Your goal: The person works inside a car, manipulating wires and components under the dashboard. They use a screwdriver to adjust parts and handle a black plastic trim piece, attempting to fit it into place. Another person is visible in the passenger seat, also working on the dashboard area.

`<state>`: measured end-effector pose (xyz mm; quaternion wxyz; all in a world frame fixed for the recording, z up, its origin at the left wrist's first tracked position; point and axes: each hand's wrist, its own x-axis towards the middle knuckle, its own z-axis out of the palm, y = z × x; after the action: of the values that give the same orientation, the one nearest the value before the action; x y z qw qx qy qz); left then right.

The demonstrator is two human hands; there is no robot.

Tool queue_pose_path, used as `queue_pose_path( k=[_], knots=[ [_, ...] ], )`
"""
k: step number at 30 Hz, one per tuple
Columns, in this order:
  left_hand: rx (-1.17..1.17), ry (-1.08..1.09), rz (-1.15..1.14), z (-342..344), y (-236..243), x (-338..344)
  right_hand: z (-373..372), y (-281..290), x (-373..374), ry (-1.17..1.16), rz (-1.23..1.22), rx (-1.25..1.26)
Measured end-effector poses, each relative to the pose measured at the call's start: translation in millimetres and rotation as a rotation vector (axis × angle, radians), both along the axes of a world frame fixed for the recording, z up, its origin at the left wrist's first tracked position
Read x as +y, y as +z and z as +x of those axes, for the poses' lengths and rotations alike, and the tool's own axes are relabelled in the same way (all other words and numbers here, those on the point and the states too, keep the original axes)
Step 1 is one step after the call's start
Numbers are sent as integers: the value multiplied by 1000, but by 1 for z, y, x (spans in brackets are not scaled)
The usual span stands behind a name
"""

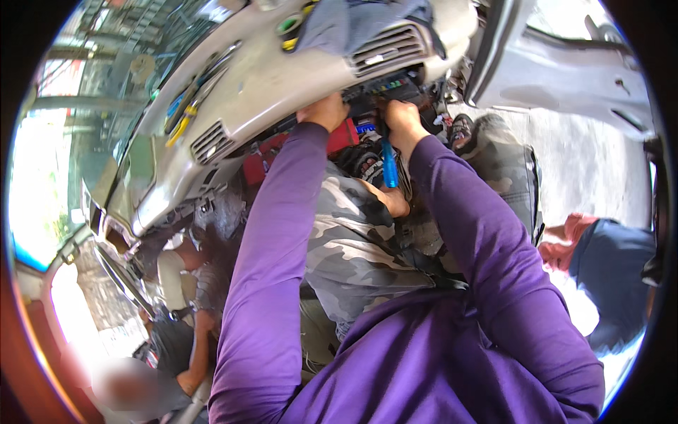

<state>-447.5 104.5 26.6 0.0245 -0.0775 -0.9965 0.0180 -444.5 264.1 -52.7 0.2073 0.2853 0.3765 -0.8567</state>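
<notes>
My left hand [323, 113] reaches in under the lower edge of a beige car dashboard [289, 78]; its fingers are hidden there. Just right of it, my right hand [402, 120] is closed at the upper end of a blue-handled tool [389, 164], whose handle hangs down below the fist; its working end cannot be made out. Both hands are beside an opened part of the dash, where a dark fuse panel [385, 87] with small coloured pieces shows. Below the left hand is a red panel or box [343, 137], partly covered by my sleeve.
A grey cloth [339, 27] and a tape roll [288, 27] lie on the dash, with several hand tools [191, 106] farther left. The car door [565, 78] stands open at right. One person [162, 353] is at lower left, another [607, 268] outside at right.
</notes>
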Motion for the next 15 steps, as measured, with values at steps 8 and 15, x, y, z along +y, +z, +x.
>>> queue_pose_path(
  k=[8,15],
  knots=[
    [145,-30,158,34,27,14,-28,-40,34,362,484,346],
    [-349,216,574,93,41,4,-26,-21,5,213,114,113]
  ],
)
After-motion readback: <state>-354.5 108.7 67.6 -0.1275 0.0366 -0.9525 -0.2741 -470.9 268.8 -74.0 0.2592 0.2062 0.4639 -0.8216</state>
